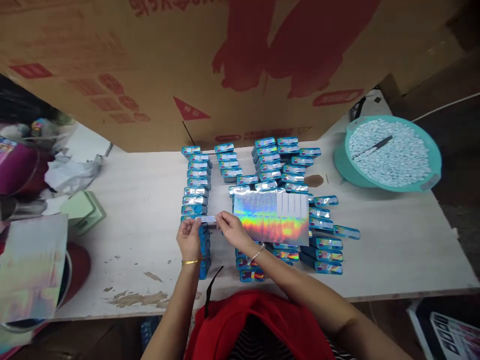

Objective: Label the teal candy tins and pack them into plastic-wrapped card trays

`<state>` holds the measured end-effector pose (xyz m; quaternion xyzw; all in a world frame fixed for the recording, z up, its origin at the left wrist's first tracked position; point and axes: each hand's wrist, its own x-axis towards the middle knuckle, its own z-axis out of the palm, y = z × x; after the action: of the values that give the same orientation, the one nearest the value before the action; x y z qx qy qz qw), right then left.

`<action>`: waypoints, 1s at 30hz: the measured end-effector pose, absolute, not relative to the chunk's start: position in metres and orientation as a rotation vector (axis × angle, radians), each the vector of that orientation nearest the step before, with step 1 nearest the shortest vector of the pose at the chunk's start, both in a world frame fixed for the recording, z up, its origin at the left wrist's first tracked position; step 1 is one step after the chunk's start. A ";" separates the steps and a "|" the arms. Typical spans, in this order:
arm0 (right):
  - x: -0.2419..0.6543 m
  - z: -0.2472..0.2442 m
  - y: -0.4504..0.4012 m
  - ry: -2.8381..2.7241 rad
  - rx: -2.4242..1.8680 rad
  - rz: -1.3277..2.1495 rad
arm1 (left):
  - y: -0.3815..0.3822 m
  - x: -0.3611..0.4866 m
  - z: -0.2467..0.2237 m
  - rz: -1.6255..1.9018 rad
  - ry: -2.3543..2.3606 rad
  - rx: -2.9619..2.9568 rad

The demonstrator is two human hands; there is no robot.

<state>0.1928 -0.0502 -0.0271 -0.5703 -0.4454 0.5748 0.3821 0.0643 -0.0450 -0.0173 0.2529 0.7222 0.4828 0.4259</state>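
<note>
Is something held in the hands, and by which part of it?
Yes, a small pale strip: the left hand pinches its left end, the right hand its right end.

The strip (208, 219), small, narrow and pale, is held roughly level by its two ends above the leftmost row of boxes. The sheet (270, 218), shiny and rainbow-tinted, lies flat across boxes in the middle, with white bars at its upper right. The boxes (269, 167), blue and slim, sit in uneven rows on the surface (142, 200), many with glossy, patterned narrow faces turned up; one at the right juts out.
</note>
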 end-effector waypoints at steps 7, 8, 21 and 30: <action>0.154 -0.057 -0.013 -1.502 -1.662 1.229 | -0.021 0.021 -0.057 1.105 2.100 0.985; 0.152 -0.061 -0.011 -1.541 -1.693 1.210 | -0.019 0.020 -0.060 1.068 2.138 1.029; 0.140 -0.086 -0.012 -1.550 -1.830 1.227 | -0.012 0.018 -0.069 0.622 2.374 1.171; 0.125 -0.075 -0.025 -1.590 -1.643 1.419 | 0.007 -0.013 -0.076 0.511 2.039 0.636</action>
<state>0.1251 -0.0252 -0.0751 -0.5950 -0.5760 0.5141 0.2235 -0.0133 0.0070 -0.0759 0.2579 0.8267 0.2070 0.4552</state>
